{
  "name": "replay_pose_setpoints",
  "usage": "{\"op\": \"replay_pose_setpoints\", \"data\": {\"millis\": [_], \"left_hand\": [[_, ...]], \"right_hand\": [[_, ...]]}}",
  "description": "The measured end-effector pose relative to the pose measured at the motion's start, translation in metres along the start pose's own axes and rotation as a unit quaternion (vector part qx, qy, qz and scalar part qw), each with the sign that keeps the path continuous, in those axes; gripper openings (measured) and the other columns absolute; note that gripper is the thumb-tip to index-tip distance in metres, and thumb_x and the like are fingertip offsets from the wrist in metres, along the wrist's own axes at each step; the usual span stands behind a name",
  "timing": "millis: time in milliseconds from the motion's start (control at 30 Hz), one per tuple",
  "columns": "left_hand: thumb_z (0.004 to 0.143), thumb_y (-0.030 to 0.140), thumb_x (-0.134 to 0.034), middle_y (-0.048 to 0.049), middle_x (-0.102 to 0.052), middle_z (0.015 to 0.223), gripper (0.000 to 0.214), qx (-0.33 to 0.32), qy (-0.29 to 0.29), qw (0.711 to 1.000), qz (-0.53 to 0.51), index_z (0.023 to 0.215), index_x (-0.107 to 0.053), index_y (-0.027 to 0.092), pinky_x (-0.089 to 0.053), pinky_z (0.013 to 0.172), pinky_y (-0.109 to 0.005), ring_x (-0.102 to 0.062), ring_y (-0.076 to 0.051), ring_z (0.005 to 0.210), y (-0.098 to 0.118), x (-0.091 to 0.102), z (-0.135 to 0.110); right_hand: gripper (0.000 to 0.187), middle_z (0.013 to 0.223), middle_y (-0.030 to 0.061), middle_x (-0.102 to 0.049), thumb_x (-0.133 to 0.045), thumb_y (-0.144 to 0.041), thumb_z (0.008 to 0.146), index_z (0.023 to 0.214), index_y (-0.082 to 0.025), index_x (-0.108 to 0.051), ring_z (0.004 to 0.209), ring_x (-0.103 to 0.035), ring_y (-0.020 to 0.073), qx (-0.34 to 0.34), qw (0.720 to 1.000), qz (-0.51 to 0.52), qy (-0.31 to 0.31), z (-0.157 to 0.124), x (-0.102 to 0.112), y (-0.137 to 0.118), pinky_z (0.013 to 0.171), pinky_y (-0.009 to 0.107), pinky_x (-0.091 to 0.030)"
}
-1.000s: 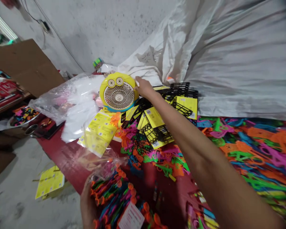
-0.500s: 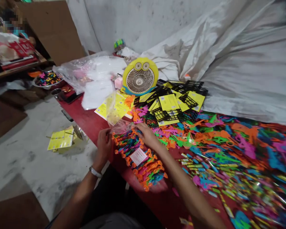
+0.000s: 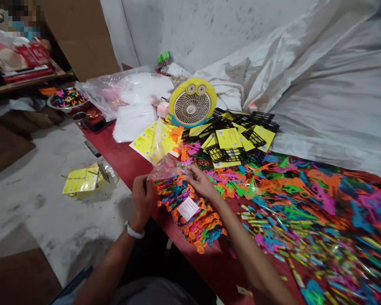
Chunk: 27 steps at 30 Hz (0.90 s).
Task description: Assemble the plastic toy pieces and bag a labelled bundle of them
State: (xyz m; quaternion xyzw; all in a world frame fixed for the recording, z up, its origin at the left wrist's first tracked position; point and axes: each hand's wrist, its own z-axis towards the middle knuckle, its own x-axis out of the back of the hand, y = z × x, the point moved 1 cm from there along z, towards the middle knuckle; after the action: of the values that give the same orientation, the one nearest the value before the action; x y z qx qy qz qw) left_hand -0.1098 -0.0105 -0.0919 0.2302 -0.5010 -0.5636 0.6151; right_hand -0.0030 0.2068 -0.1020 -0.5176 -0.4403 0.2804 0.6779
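A clear plastic bag of bright plastic toy pieces (image 3: 190, 212) with a white label lies at the near edge of the red table (image 3: 127, 163). My left hand (image 3: 142, 199) pinches the bag's open top at its left side, fingers closed on the plastic. My right hand (image 3: 200, 180) grips the same open end from the right, fingers curled on it. A wristband shows on my left wrist.
A yellow round desk fan (image 3: 192, 103) stands at the back. Yellow cards with black plastic grids (image 3: 231, 142) are piled beside it. Loose coloured pieces (image 3: 305, 203) cover the table's right. Clear bags (image 3: 127, 95), white sheeting (image 3: 305, 84), and cards on the floor (image 3: 81, 180) lie around.
My right hand came back from the fan to the bag's open end. My left hand has moved up to the bag's top. The view has tilted and shifted left.
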Motion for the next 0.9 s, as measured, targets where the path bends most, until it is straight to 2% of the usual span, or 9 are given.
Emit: {"op": "replay_pose_setpoints", "data": {"millis": [100,167,300,367,467,600,700,800,900], "left_hand": [[0.096,0.032,-0.06,-0.0053,-0.07,0.089,0.014,-0.142,-0.018,0.989,0.038,0.099,-0.067,0.02,-0.052,0.08,-0.032,-0.065,-0.017,0.085,-0.014,0.012,-0.031],[0.096,0.027,-0.058,-0.0061,-0.07,0.093,0.011,-0.167,-0.039,0.984,0.05,0.102,-0.065,0.02,-0.054,0.081,-0.033,-0.066,-0.017,0.088,-0.028,0.018,-0.05],[0.096,0.022,-0.054,-0.0062,-0.067,0.092,0.009,-0.151,-0.046,0.986,0.06,0.098,-0.062,0.019,-0.055,0.077,-0.032,-0.065,-0.017,0.086,-0.042,0.017,-0.054],[0.095,0.021,-0.055,-0.006,-0.065,0.094,0.007,-0.145,-0.032,0.987,0.065,0.098,-0.062,0.019,-0.055,0.079,-0.032,-0.065,-0.017,0.089,-0.035,0.016,-0.044],[0.095,0.018,-0.056,-0.0063,-0.065,0.102,0.01,-0.146,-0.022,0.988,0.048,0.102,-0.062,0.021,-0.055,0.086,-0.033,-0.065,-0.017,0.097,-0.016,0.023,-0.032],[0.095,0.017,-0.058,-0.005,-0.068,0.099,0.018,-0.146,-0.058,0.987,0.029,0.112,-0.062,0.023,-0.056,0.081,-0.029,-0.067,-0.015,0.091,-0.004,0.035,-0.044],[0.097,0.017,-0.055,-0.006,-0.068,0.098,0.016,-0.158,-0.064,0.985,0.03,0.11,-0.063,0.022,-0.056,0.081,-0.03,-0.068,-0.016,0.09,-0.016,0.034,-0.06],[0.096,0.02,-0.056,-0.0067,-0.069,0.097,0.014,-0.175,-0.062,0.982,0.028,0.108,-0.062,0.02,-0.056,0.082,-0.032,-0.067,-0.018,0.092,-0.034,0.026,-0.064],[0.095,0.027,-0.057,-0.0048,-0.068,0.091,0.011,-0.111,-0.053,0.992,0.04,0.102,-0.063,0.02,-0.055,0.076,-0.031,-0.066,-0.017,0.084,-0.045,0.019,-0.052]], "right_hand": [[0.03,0.072,0.0002,-0.059,-0.055,-0.055,0.092,0.089,-0.025,-0.06,0.067,-0.056,0.0193,0.001,0.999,-0.04,0.003,-0.002,0.001,0.0,0.065,0.031,-0.045],[0.031,0.074,0.002,-0.063,-0.051,-0.054,0.094,0.089,-0.026,-0.063,0.07,-0.059,0.0208,0.002,0.998,-0.054,-0.025,-0.008,0.003,0.003,0.068,0.032,-0.046],[0.036,0.079,0.0038,-0.066,-0.048,-0.054,0.095,0.079,-0.025,-0.062,0.076,-0.062,0.0215,0.022,0.995,-0.062,-0.08,-0.018,-0.001,0.01,0.072,0.033,-0.047],[0.036,0.08,0.004,-0.066,-0.047,-0.053,0.095,0.079,-0.024,-0.062,0.077,-0.062,0.0211,0.028,0.995,-0.06,-0.078,-0.019,-0.003,0.012,0.072,0.032,-0.047],[0.031,0.088,0.0048,-0.069,-0.051,-0.05,0.095,0.094,-0.024,-0.067,0.081,-0.063,0.0216,0.021,0.995,-0.057,-0.074,-0.019,-0.005,0.01,0.074,0.033,-0.049],[0.038,0.1,0.0068,-0.072,-0.049,-0.054,0.097,0.103,-0.025,-0.071,0.092,-0.067,0.024,0.017,0.996,-0.037,-0.077,-0.02,-0.004,0.009,0.083,0.036,-0.052],[0.045,0.099,0.0082,-0.071,-0.045,-0.058,0.099,0.099,-0.023,-0.073,0.094,-0.066,0.025,0.019,0.997,-0.022,-0.072,-0.022,-0.004,0.013,0.086,0.037,-0.052],[0.05,0.085,0.0067,-0.067,-0.043,-0.062,0.098,0.087,-0.022,-0.072,0.083,-0.063,0.023,0.019,0.997,-0.028,-0.076,-0.023,-0.007,0.017,0.079,0.035,-0.05],[0.049,0.08,0.0044,-0.063,-0.046,-0.064,0.097,0.084,-0.022,-0.068,0.078,-0.059,0.0203,0.039,0.997,-0.023,-0.062,-0.022,-0.01,0.019,0.074,0.032,-0.048]]}}
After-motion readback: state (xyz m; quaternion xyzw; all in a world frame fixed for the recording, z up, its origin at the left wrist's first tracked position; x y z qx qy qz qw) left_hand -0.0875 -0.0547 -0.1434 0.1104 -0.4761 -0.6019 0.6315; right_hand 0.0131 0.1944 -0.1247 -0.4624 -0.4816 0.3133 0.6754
